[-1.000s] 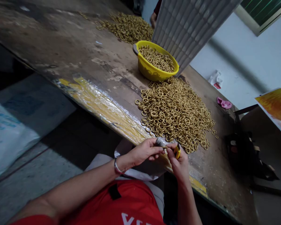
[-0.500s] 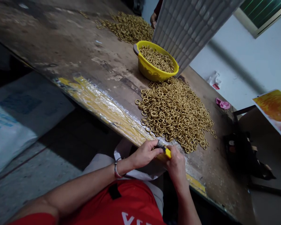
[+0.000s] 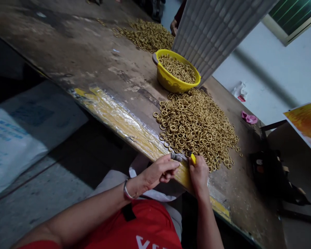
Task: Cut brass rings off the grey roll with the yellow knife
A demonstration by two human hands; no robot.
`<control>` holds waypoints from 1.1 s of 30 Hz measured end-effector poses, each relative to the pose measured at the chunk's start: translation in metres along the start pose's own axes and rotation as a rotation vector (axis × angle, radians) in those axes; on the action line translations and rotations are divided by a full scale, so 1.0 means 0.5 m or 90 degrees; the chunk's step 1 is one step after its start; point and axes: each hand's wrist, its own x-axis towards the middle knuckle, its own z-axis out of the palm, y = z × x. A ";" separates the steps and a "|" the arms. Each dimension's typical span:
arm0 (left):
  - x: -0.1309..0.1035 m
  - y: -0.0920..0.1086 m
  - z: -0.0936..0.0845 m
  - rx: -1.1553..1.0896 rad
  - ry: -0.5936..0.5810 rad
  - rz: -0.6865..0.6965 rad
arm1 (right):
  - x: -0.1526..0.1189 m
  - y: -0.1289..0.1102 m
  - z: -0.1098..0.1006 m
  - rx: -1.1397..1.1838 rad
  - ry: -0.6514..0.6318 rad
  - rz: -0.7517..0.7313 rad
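My right hand (image 3: 200, 174) is closed around a small yellow knife (image 3: 193, 159) with a dark tip, which points up and away from me. To its left, a small gap apart, my left hand (image 3: 162, 170) has its fingers curled and thumb pressed in. A grey covering (image 3: 176, 157) wraps a fingertip of that hand. Whatever it may hold is too small or hidden to make out. Both hands are over the table's near edge, just in front of a large heap of gold-coloured rings (image 3: 197, 126).
Behind the heap stands a yellow basin (image 3: 176, 84) filled with similar rings. A second ring pile (image 3: 151, 36) lies farther back, near another person's hand (image 3: 173, 27) beside a grey ribbed panel (image 3: 212, 31). Yellow tape (image 3: 119, 119) covers the table edge. A black bag (image 3: 269, 176) is at right.
My right hand has drawn the knife away from my left fingertips, so the hands are now apart. My left fingers have curled more. The camera view has shifted slightly.
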 end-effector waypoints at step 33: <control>0.017 -0.045 0.011 0.368 0.129 0.242 | -0.067 -0.079 -0.060 0.740 -0.138 0.230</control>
